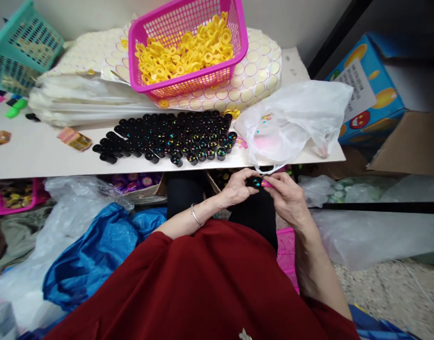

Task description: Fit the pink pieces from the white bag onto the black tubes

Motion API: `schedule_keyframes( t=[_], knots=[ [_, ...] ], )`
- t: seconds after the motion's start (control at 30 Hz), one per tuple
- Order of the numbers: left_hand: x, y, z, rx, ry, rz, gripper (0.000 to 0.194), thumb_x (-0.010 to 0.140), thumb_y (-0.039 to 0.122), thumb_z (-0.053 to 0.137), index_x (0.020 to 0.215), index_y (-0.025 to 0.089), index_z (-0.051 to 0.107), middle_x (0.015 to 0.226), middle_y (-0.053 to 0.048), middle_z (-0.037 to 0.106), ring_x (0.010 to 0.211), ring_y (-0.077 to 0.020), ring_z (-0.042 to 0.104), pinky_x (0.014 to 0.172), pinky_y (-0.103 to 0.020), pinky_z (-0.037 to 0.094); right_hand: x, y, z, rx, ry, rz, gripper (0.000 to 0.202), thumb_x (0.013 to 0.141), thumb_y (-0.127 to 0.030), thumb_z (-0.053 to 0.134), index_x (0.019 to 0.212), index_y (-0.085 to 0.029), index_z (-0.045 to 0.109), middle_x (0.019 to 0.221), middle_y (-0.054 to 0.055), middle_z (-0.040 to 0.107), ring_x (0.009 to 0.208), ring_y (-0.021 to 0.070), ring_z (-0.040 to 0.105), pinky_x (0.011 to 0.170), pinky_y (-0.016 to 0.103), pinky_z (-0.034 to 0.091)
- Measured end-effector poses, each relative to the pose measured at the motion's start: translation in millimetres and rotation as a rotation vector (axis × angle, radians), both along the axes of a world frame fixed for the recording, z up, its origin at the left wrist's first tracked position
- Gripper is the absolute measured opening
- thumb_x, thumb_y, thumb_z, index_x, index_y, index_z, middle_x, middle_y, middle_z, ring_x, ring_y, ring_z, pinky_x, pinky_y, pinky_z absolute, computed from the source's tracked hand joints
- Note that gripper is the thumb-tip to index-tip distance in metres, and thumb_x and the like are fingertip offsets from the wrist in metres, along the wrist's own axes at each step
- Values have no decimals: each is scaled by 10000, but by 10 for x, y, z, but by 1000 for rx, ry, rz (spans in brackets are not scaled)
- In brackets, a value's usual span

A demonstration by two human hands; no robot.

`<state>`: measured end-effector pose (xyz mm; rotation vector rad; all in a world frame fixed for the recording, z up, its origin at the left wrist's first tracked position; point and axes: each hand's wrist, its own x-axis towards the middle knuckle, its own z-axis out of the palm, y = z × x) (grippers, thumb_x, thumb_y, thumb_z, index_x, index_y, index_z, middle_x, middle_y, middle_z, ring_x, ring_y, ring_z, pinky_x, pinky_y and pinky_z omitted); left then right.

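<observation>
My left hand (238, 189) grips a small black tube (255, 182) with coloured beads showing at its open end, held just below the table edge over my lap. My right hand (287, 196) pinches a small pink piece (267, 184) against that tube's end. Up on the white table (43, 156), many matching black tubes (170, 134) stand packed together in rows, a few lying on their sides at the left. A pink basket (240, 33) full of yellow rings (184, 52) rests behind them on sheets of round stickers.
A white plastic bag (294, 118) with small coloured bits lies on the table's right end. A teal basket (21, 47) sits far left. Blue and clear plastic bags (96, 245) crowd the floor at left; a blue carton (372, 85) and brown cardboard stand right.
</observation>
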<state>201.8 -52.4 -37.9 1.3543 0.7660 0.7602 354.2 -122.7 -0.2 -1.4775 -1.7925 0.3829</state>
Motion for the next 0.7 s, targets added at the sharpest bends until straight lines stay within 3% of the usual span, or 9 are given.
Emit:
schedule_keyframes(
  t=[0.17, 0.33, 0.4, 0.5, 0.6, 0.7],
  knots=[
    [-3, -19, 9, -76, -31, 14, 368, 562, 98, 705, 922, 140, 645, 923, -11, 594, 863, -137, 560, 844, -297, 459, -46, 9, 35, -42, 106, -8, 230, 862, -244, 556, 1053, -260, 683, 901, 36, 588, 799, 151, 591, 684, 280, 499],
    [-68, -42, 114, -185, -69, 43, 383, 546, 107, 720, 916, 128, 624, 885, -3, 603, 788, -110, 573, 797, -277, 474, -84, 64, -4, -84, 376, -17, 210, 798, -252, 638, 996, -264, 706, 904, 28, 629, 827, 161, 611, 741, 314, 514],
    [-160, -28, 157, -113, -57, 98, 352, 558, 135, 733, 894, 130, 629, 891, -7, 602, 796, -113, 576, 800, -276, 476, -116, 98, -79, -88, 527, -33, 220, 758, -259, 684, 976, -260, 713, 909, 31, 640, 842, 170, 616, 754, 333, 517],
    [-355, 35, 171, 140, 89, 292, 304, 568, 155, 754, 854, 157, 651, 895, -17, 618, 861, -147, 570, 818, -297, 471, -197, 141, -177, -68, 743, -36, 232, 697, -267, 742, 928, -251, 721, 919, 36, 645, 820, 170, 617, 709, 329, 522],
    [-544, 130, 94, 371, 286, 525, 310, 575, 153, 771, 863, 195, 664, 908, -27, 642, 917, -182, 554, 842, -334, 467, -289, 165, -203, -62, 853, -29, 216, 662, -261, 767, 872, -241, 722, 892, 36, 639, 762, 162, 608, 636, 312, 515],
    [-661, 211, -41, 485, 381, 646, 293, 619, 175, 759, 891, 204, 655, 908, -27, 648, 867, -179, 556, 807, -330, 475, -348, 182, -182, -44, 884, -26, 197, 655, -227, 766, 845, -240, 715, 851, 29, 636, 733, 157, 597, 614, 304, 501]
  ],
)
